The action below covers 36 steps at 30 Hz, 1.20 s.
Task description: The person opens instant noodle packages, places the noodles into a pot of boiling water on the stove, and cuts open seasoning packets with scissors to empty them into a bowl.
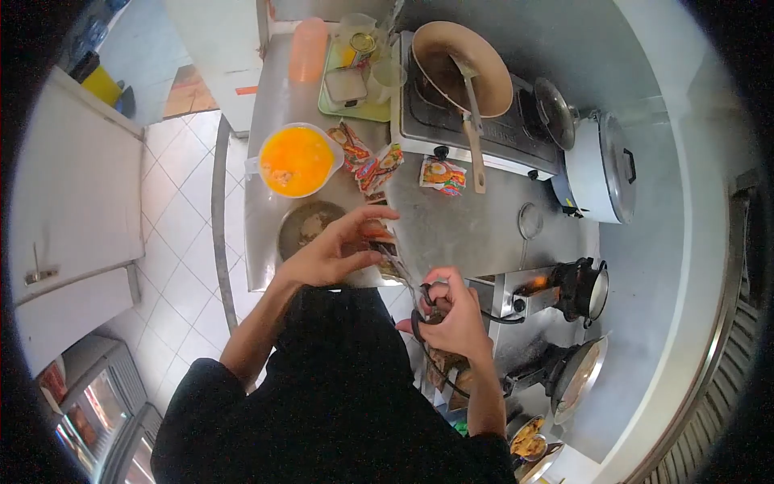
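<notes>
Black-handled scissors are gripped in my right hand, fingers through the handle loops, blades pointing up and left. Close to the blade tips, my left hand is curled with thumb and fingers around a small dark packet, which is partly hidden. Left of my left hand lies a round metal lid or pan on the steel counter. A plastic jug of orange egg liquid stands above it. Red printed packets lie beside the jug, and another packet lies right of them.
A gas stove bears a tan pan with a spatula. A green tray holds containers beside an orange cup. At right are a large pot, a small strainer and lower burners with pans.
</notes>
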Available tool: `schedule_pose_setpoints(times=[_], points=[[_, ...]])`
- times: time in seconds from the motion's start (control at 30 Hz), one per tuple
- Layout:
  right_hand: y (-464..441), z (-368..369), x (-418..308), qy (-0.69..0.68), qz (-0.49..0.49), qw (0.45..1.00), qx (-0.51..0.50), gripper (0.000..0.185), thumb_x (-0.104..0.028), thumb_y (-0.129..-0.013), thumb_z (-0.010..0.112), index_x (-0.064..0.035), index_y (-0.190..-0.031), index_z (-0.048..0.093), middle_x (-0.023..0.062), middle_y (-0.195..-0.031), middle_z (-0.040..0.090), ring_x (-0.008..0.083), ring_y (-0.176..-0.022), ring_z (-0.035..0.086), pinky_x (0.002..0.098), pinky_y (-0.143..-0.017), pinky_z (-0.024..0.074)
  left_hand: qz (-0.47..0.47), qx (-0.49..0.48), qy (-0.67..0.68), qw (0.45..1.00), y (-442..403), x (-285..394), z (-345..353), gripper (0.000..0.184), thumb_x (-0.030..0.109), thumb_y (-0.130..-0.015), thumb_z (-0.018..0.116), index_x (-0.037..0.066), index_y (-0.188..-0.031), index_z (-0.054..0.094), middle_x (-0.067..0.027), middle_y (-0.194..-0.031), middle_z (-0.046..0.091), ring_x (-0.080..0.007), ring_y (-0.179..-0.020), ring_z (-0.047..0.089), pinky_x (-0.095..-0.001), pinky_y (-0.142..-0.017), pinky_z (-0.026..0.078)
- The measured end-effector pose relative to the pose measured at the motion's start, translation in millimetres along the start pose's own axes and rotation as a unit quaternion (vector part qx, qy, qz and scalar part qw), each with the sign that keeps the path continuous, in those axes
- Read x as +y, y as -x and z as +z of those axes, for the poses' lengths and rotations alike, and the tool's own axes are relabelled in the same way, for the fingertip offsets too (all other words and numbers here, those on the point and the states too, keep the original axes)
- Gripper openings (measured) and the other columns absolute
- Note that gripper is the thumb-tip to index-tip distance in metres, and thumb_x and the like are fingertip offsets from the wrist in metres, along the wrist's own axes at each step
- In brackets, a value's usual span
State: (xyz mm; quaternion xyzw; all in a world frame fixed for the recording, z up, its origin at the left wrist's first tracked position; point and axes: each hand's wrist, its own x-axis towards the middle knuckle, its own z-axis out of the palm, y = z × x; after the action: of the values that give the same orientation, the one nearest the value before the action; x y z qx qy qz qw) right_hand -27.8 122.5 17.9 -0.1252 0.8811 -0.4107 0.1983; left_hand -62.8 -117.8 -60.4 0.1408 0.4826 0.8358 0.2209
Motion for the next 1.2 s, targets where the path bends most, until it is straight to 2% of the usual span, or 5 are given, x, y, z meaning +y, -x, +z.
schedule_pose_setpoints(times=[0.23, 0.8, 0.87, 1.1, 1.2], points=[[0.4, -5.5, -6.1, -0.002, 0.015, 1.0, -0.009, 0.059, -0.01, -0.064, 0.089, -0.007, -0.103, 0.045, -0.003, -0.059, 0.054, 0.001, -0.054, 0.046, 0.0185, -0.05, 0.0366, 0.03, 0.009, -0.036, 0.999, -0.9, -4.3, 1.0, 0.057, -0.011, -0.085, 0.056, 0.007, -0.137, 0.04, -0.0058, -0.138, 0.042, -0.0182, -0.126, 0.045, -0.0336, -0.105, 0.04], [-0.5, -11.2, 5.3, -0.001, 0.05, 0.999, -0.009, 0.053, -0.008, -0.069, 0.087, -0.008, -0.097, 0.042, -0.0029, -0.058, 0.055, 0.0004, -0.056, 0.047, 0.0188, -0.048, 0.0336, 0.004, -0.119, -0.044, 0.992, -20.2, -18.8, -6.5, 0.046, -0.009, -0.086, 0.055, 0.004, -0.129, 0.046, -0.0075, -0.125, 0.052, -0.0164, -0.121, 0.048, -0.0333, -0.105, 0.038], [0.1, -15.3, 7.8, -0.004, 0.091, 0.995, -0.032, 0.056, -0.02, -0.068, 0.088, -0.0086, -0.098, 0.043, 0.0059, -0.062, 0.063, 0.0081, -0.052, 0.053, 0.0255, -0.048, 0.0404, 0.01, -0.123, -0.052, 0.991, -23.4, -30.0, -10.2, 0.043, -0.007, -0.086, 0.056, 0.004, -0.127, 0.048, -0.0073, -0.124, 0.052, -0.0162, -0.119, 0.048, -0.0332, -0.103, 0.04], [-2.5, -15.8, 12.1, 0.092, 0.057, 0.994, 0.006, 0.053, -0.02, -0.069, 0.087, -0.0088, -0.095, 0.042, 0.0065, -0.061, 0.063, 0.0156, -0.052, 0.059, 0.0293, -0.05, 0.0434, -0.057, -0.2, -0.125, 0.97, -36.4, -27.7, -12.6, 0.039, -0.008, -0.087, 0.055, 0.002, -0.124, 0.05, -0.0087, -0.122, 0.054, -0.0169, -0.115, 0.052, -0.0324, -0.099, 0.044], [-0.1, -18.9, 26.4, 0.071, 0.055, 0.996, -0.008, 0.054, -0.021, -0.069, 0.086, -0.0089, -0.096, 0.041, 0.0078, -0.061, 0.063, 0.0179, -0.052, 0.059, 0.0306, -0.051, 0.0442, -0.028, -0.212, -0.104, 0.971, -45.9, -51.5, -18.0, 0.041, -0.006, -0.088, 0.056, 0.002, -0.128, 0.048, -0.0084, -0.124, 0.054, -0.0166, -0.108, 0.056, -0.0321, -0.093, 0.047]])
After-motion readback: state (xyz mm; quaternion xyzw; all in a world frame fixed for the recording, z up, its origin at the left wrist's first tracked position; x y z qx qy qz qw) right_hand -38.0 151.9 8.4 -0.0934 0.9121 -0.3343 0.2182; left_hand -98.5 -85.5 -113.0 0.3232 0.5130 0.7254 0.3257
